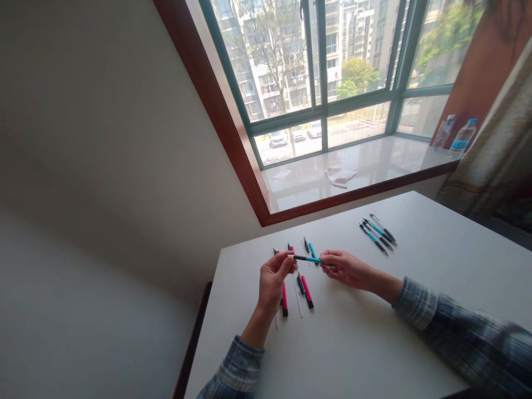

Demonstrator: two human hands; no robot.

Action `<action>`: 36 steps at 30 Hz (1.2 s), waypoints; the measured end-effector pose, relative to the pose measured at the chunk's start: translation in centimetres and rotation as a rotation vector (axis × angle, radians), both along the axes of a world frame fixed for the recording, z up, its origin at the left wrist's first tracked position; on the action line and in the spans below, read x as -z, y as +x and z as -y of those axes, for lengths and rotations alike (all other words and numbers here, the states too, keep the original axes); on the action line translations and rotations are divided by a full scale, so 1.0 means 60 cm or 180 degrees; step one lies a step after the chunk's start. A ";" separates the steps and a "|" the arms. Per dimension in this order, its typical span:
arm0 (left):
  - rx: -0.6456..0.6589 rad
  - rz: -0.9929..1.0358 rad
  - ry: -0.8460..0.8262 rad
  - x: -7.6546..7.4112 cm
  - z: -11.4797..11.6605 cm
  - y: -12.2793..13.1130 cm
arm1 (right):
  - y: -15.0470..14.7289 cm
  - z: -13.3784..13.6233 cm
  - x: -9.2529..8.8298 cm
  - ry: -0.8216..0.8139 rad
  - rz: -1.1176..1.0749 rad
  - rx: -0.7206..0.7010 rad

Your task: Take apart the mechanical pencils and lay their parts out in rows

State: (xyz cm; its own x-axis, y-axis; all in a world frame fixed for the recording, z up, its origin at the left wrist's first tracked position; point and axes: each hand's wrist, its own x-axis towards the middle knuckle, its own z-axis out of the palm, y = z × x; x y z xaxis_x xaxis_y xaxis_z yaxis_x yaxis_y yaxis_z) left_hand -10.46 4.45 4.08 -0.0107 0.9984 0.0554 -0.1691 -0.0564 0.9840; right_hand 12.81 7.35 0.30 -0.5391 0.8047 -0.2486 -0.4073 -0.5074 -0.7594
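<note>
Teal along its barrel and black toward its left end, the teal pen (307, 258) hangs level just above the white table (374, 332), held between both hands at the table's far left part. The left hand (274, 277) is raised with the wrist bent, and its thumb and fingertips are closed on the pen's left end. The right hand (343, 267) comes in from the right, its fingers pinched around the pen's right end. Both forearms wear blue plaid sleeves.

Below and around the hands lie loose pen pieces. A pink pen (307, 292) lies on the table between the hands, on their near side, with a short black piece (300, 284) just to its left and a thin white refill (297, 296) beside that. A second pink pen (285, 302) lies under the left hand, partly hidden by it. Just beyond the held pen lie two more small parts (310, 247), dark and teal.

Well to the right and farther off, a cluster of teal-and-black pens (378, 233) lies side by side. Beyond the table, a pale cloth (339, 176) rests on the window sill (374, 160), and two plastic bottles (461, 136) stand at the sill's right end.
</note>
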 end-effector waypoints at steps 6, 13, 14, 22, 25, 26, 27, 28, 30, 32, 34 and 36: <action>-0.0015 0.0175 -0.0044 -0.010 0.003 -0.001 | 0.001 0.010 -0.003 0.0427 0.0132 -0.0862; -0.0031 0.0064 0.0028 -0.014 0.004 -0.001 | -0.004 0.011 0.006 0.1245 0.0636 -0.0738; -0.0049 0.0033 0.0048 -0.015 0.004 0.000 | -0.005 0.010 0.004 0.1435 0.0774 -0.0675; 0.0011 -0.0015 0.0064 -0.007 0.001 -0.001 | -0.008 0.017 -0.010 0.1575 0.1017 -0.0497; 0.0074 -0.0055 0.0061 0.000 0.001 -0.002 | -0.007 0.021 -0.011 0.1469 0.0727 -0.0808; 0.0092 -0.0084 0.0064 0.001 0.001 -0.002 | -0.006 0.022 -0.011 0.1484 0.0707 -0.0828; 0.0102 -0.0119 0.0070 0.001 0.001 -0.001 | -0.006 0.022 -0.011 0.1512 0.0718 -0.0814; 0.0108 -0.0164 0.0081 0.000 0.002 0.000 | -0.006 0.022 -0.011 0.1545 0.0740 -0.0787; 0.0105 -0.0271 0.0097 -0.006 0.005 0.003 | -0.007 0.020 -0.010 0.1568 0.0767 -0.0733; 0.0133 -0.0381 0.0080 -0.012 0.008 0.006 | -0.007 0.019 -0.009 0.1535 0.0747 -0.0678; 0.0171 -0.0454 0.0048 -0.017 0.011 0.010 | -0.006 0.018 -0.009 0.1475 0.0724 -0.0642; 0.0211 -0.0498 0.0046 -0.019 0.012 0.012 | -0.005 0.019 -0.010 0.1412 0.0716 -0.0628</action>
State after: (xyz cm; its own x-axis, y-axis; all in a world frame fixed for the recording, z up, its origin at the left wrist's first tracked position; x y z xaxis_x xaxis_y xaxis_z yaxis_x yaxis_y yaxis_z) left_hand -9.75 3.72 5.23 0.0650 0.9957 0.0656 -0.0177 -0.0645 0.9978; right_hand 12.52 6.21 0.92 -0.6633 0.7475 -0.0344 -0.1391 -0.1683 -0.9759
